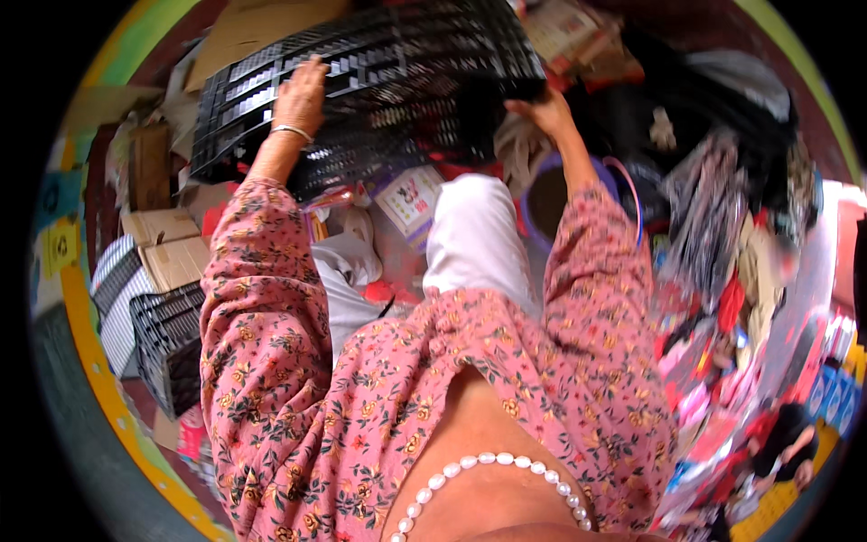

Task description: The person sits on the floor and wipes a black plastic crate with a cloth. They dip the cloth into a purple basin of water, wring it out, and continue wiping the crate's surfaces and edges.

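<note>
A large black plastic crate (397, 54) with slatted, lattice walls is held up tilted in front of me at the top of the view. My left hand (302, 98) presses on its left part, fingers together against the slats. At the lower right corner, my right hand (546, 112) grips the rim, its fingers partly hidden behind the crate. Below the crate lie a purple-edged box (408, 203) with a white printed panel and some small, blurred coloured items. A purple bucket (547, 203) stands under my right forearm.
Cardboard boxes (167, 244) and a second black crate (167, 339) stand at the left. Bundled clear-wrapped goods (709, 212) and a pile of colourful packets (700, 388) crowd the right. More cardboard (248, 32) lies beyond the held crate.
</note>
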The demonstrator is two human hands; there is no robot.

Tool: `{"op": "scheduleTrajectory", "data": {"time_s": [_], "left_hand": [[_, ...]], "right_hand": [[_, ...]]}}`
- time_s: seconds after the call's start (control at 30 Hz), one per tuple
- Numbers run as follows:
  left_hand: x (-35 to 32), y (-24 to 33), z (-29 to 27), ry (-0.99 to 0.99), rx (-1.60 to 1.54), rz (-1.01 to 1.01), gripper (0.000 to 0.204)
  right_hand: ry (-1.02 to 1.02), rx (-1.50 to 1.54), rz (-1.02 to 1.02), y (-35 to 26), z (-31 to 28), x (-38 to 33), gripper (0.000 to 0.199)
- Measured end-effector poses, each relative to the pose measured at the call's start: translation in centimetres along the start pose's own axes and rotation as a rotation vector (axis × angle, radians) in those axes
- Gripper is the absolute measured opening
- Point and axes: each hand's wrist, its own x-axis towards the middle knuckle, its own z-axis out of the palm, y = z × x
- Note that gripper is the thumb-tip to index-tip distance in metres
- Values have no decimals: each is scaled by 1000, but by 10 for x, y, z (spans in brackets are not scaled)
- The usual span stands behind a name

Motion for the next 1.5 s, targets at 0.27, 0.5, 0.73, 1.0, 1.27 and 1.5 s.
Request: {"op": "scheduleTrajectory", "data": {"time_s": [0.27,0.5,0.73,1.0,1.27,1.5], "left_hand": [[0,5,-15,-48,-16,-101,35],[-12,-29,-13,63,-5,-134,32],[-87,-130,-26,503,-290,-153,38],[-209,-178,-16,290,-201,-792,64],[-227,-81,-158,664,-1689,-1147,59],[-174,-76,-238,597,-2656,-845,74]], "right_hand": [[325,-629,235,-64,10,-4,54],[314,-642,-46,-77,2,21,54],[310,-847,-548,-254,41,5,35],[314,-1016,-904,-385,131,-37,29],[338,-893,-1141,-441,196,-65,24],[441,-784,-1271,-450,241,-104,24]]}}
